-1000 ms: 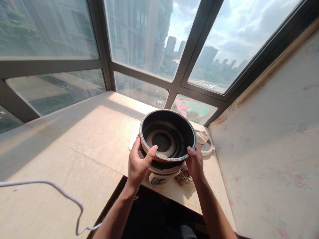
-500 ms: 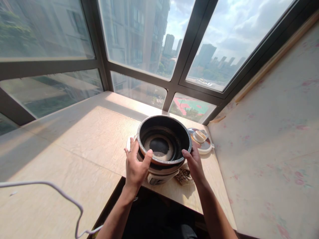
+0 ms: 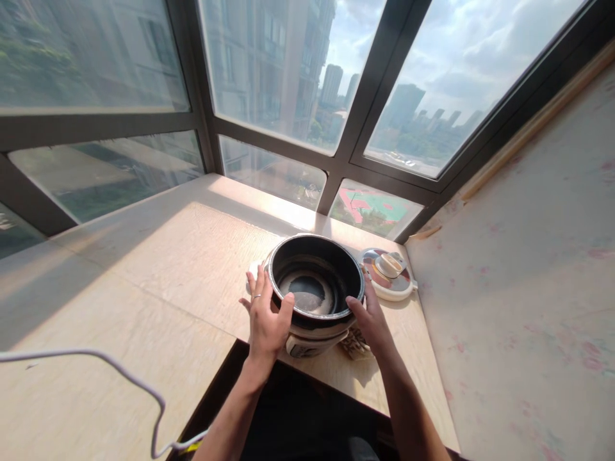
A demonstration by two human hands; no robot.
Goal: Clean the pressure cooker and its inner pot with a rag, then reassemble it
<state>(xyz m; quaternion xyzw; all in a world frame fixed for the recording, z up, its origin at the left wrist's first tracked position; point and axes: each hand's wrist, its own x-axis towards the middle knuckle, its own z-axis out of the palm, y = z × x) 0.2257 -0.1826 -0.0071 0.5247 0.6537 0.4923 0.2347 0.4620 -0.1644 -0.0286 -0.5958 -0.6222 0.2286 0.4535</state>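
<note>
Black-lined, the round metal inner pot (image 3: 314, 288) sits in the one white cooker base (image 3: 312, 338) at the near edge of the pale wooden counter (image 3: 144, 275) — seating looks nearly done. Left hand (image 3: 264, 318) and right hand (image 3: 369, 320) each grasp its rim; letting go seems next. One lid (image 3: 388, 274) lies right — one white cable (image 3: 120, 378) left.

The place is a home, most likely an enclosed balcony or window corner of a high-rise flat. Dark-framed windows (image 3: 336, 160) wrap the corner and look out over apartment towers and a sports court far below, while a plain plywood counter (image 3: 144, 275) runs beneath them. A household rice cooker (image 3: 314, 301), its lid (image 3: 388, 274) laid beside it, a white cord (image 3: 120, 378) and a faded floral wall covering (image 3: 519, 288) confirm domestic use.
</note>
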